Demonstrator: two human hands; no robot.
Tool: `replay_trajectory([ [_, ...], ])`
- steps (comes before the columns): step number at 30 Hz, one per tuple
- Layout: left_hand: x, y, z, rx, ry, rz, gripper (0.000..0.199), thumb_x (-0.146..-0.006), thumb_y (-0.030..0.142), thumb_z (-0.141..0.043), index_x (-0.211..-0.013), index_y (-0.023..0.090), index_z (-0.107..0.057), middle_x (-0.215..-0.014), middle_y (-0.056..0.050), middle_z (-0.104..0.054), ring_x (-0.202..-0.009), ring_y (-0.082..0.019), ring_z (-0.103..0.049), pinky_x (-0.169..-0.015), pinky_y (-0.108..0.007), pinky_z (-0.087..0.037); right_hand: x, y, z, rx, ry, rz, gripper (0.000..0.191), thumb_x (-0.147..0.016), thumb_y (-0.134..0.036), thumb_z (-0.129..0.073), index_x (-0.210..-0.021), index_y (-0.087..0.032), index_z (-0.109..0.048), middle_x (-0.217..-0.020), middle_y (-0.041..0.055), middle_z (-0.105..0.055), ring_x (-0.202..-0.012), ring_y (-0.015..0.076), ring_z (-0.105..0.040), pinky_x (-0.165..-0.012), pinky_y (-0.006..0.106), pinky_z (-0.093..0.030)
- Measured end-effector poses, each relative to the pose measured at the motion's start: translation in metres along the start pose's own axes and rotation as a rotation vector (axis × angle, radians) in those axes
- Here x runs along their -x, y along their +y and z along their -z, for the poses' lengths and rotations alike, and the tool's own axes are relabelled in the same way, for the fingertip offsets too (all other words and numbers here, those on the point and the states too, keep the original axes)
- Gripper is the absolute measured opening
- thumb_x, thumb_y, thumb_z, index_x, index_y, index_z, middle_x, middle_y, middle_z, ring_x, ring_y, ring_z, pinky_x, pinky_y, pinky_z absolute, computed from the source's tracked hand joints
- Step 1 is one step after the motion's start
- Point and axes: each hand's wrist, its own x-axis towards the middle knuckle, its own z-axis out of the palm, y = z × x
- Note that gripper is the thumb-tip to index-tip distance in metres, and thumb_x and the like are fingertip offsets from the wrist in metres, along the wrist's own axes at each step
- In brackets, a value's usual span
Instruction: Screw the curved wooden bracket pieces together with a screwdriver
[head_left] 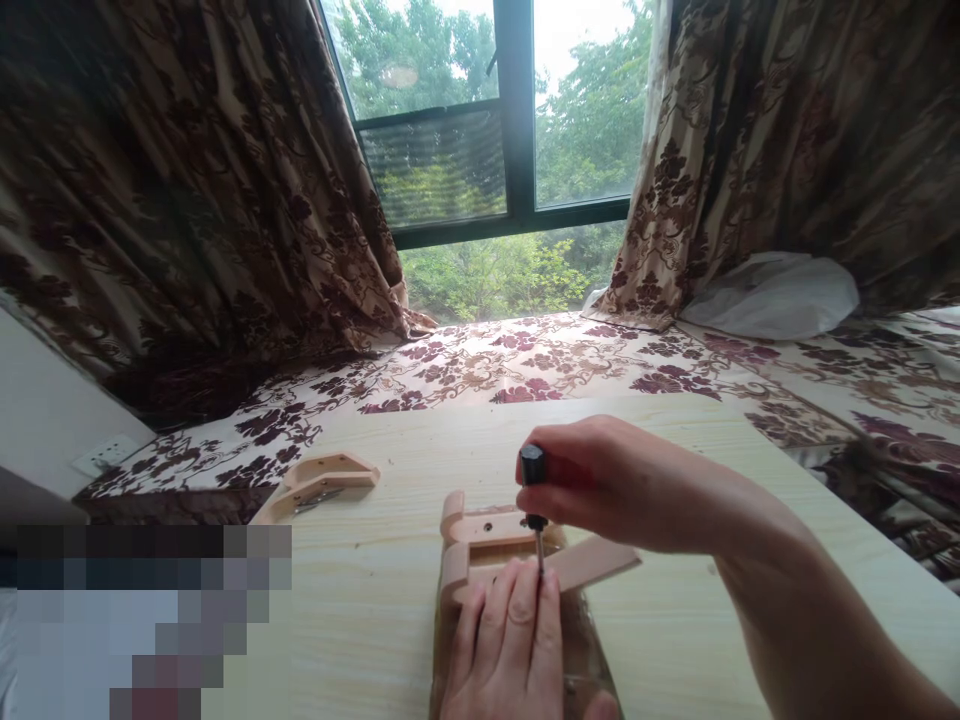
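My right hand (pixel 577 480) is closed around the black handle of a screwdriver (pixel 532 468), held upright with its shaft pointing down. The shaft ends at the fingertips of my left hand (pixel 510 640), and the tip itself is hidden. That left hand lies flat, fingers stretched out, pressing on a pale wooden assembly (pixel 469 527) with rounded ends and dark screw holes. From beneath the fingers a flat wooden strip (pixel 600 562) sticks out to the right. Under the assembly is a brownish, shiny, see-through-looking slab or wrapped block (pixel 592 650).
On the light wood-grain table (pixel 360 620), an angled wooden piece (pixel 330 475) lies at the left with small metal parts (pixel 316 500) beside it. Behind the table, flowered cloth (pixel 517 365) covers a window ledge, where a white plastic bag (pixel 776 295) rests at the right.
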Motion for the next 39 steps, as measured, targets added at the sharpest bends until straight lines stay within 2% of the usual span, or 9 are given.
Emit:
replay_trajectory([
  [5,0.0015,0.0017,-0.0009,0.038,0.006,0.034,0.051,-0.093,0.048,-0.024,-0.109,0.016,-0.061,-0.102,-0.007,-0.069,-0.099,-0.021,-0.06,-0.095,-0.038,-0.036,0.0015,-0.0023,-0.0004,-0.092,-0.072,0.087,0.006,-0.082,-0.02,-0.057,-0.078,-0.018,-0.053,-0.06,-0.0064,-0.044,-0.053,0.0065,-0.035,-0.049,0.021,-0.026],
  [9,0.0001,0.0027,-0.0001,0.05,0.003,0.045,0.051,-0.093,0.05,-0.024,-0.106,0.017,-0.061,-0.103,-0.007,-0.069,-0.1,-0.02,-0.06,-0.097,-0.036,-0.034,0.0026,-0.0009,0.0,-0.026,-0.031,0.034,0.016,-0.084,-0.029,-0.058,-0.074,-0.017,-0.052,-0.059,-0.0054,-0.044,-0.053,0.0076,-0.034,-0.048,0.023,-0.025],
  [12,0.0001,0.0027,0.0009,0.05,0.007,0.045,0.052,-0.093,0.05,-0.025,-0.107,0.017,-0.062,-0.103,-0.007,-0.069,-0.1,-0.02,-0.06,-0.1,-0.035,-0.033,0.0016,0.0,-0.0004,-0.005,0.0,0.019,0.016,-0.083,-0.029,-0.059,-0.075,-0.017,-0.053,-0.06,-0.0051,-0.046,-0.054,0.0076,-0.036,-0.049,0.023,-0.026],
  [15,0.0003,0.0029,0.0012,0.043,0.016,0.042,0.052,-0.093,0.05,-0.025,-0.105,0.016,-0.062,-0.102,-0.007,-0.069,-0.1,-0.02,-0.06,-0.101,-0.035,-0.032,0.0012,-0.0009,-0.0007,-0.065,-0.046,0.072,0.011,-0.082,-0.024,-0.058,-0.076,-0.018,-0.051,-0.061,-0.006,-0.046,-0.054,0.0067,-0.036,-0.05,0.021,-0.027],
  [17,0.0,0.0029,0.001,0.038,0.016,0.039,0.052,-0.093,0.049,-0.024,-0.104,0.016,-0.062,-0.102,-0.007,-0.069,-0.099,-0.02,-0.06,-0.1,-0.035,-0.033,0.0014,-0.0011,-0.0004,-0.079,-0.076,0.087,0.016,-0.083,-0.024,-0.056,-0.072,-0.019,-0.046,-0.06,-0.0063,-0.043,-0.054,0.0067,-0.034,-0.049,0.021,-0.026],
  [23,0.0022,0.0016,-0.0002,0.043,-0.02,0.03,0.053,-0.093,0.05,-0.024,-0.109,0.016,-0.06,-0.106,-0.008,-0.068,-0.103,-0.021,-0.059,-0.099,-0.037,-0.033,0.001,0.0012,0.0017,0.037,-0.003,-0.006,0.029,-0.085,-0.034,-0.056,-0.065,-0.018,-0.042,-0.057,-0.0054,-0.042,-0.053,0.0076,-0.032,-0.049,0.023,-0.025],
  [28,0.0052,0.0021,-0.0006,0.058,-0.03,0.057,0.051,-0.092,0.048,-0.024,-0.115,0.018,-0.058,-0.108,-0.007,-0.067,-0.105,-0.021,-0.057,-0.099,-0.038,-0.033,0.0009,-0.0023,0.0014,-0.069,-0.049,0.059,0.011,-0.083,-0.027,-0.058,-0.079,-0.017,-0.055,-0.062,-0.0051,-0.049,-0.054,0.0069,-0.038,-0.051,0.022,-0.027],
  [35,0.0023,0.0006,0.0012,0.044,-0.025,0.029,0.051,-0.093,0.049,-0.024,-0.109,0.017,-0.06,-0.106,-0.007,-0.068,-0.103,-0.021,-0.058,-0.098,-0.037,-0.034,0.0009,0.0005,-0.0004,0.034,-0.003,0.013,0.025,-0.085,-0.036,-0.057,-0.07,-0.017,-0.05,-0.058,-0.0051,-0.045,-0.053,0.0076,-0.035,-0.05,0.023,-0.025],
  [39,0.0024,0.0012,0.0008,0.034,-0.016,0.032,0.051,-0.093,0.048,-0.024,-0.108,0.017,-0.061,-0.105,-0.007,-0.068,-0.102,-0.021,-0.058,-0.098,-0.037,-0.034,-0.0003,-0.0007,0.0001,-0.039,-0.046,0.058,0.012,-0.084,-0.029,-0.057,-0.081,-0.018,-0.055,-0.063,-0.005,-0.05,-0.055,0.0073,-0.039,-0.051,0.022,-0.028],
])
